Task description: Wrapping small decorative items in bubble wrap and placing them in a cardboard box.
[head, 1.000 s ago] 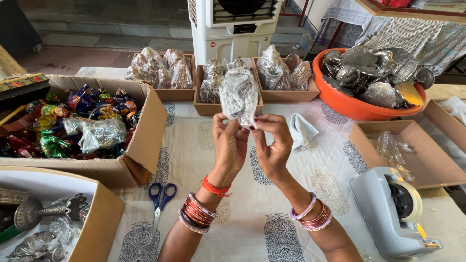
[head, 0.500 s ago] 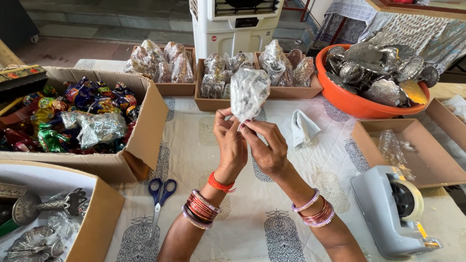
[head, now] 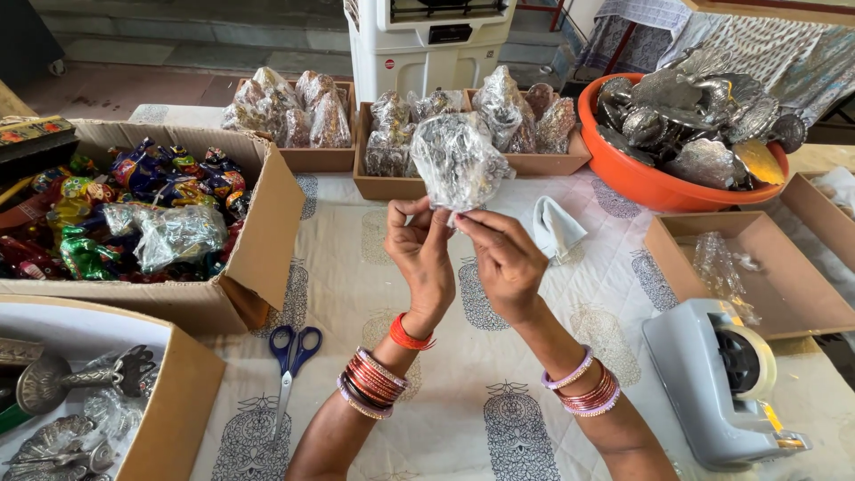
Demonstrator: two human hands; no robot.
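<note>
A plastic-wrapped silver piece [head: 457, 160] is held up above the printed cloth [head: 356, 267], over mid-table, in front of the small trays [head: 383, 185] of similar wrapped pieces. The left hand [head: 426, 254] is raised palm-in, thumb and fingers pinched on the wrap's lower edge; the right hand [head: 503, 258] is set just beside it, fingertips pinched on the same gathered edge. Both hands are close together, nearly touching at the fingertips. Bangles are worn on both wrists. Blue-handled scissors [head: 290, 356] are laid on the cloth near the left forearm. A grey tape dispenser [head: 717, 383] is seated at the right, near the right forearm. An orange tub [head: 641, 183] of unwrapped metal figures is placed at far right, with a shallow box [head: 784, 285] holding loose plastic just below it. A big carton [head: 258, 240] of coloured figures is at the left; another box [head: 169, 401] of silver items is at lower left. A folded white cloth [head: 557, 227] is lying just right of the hands.
</note>
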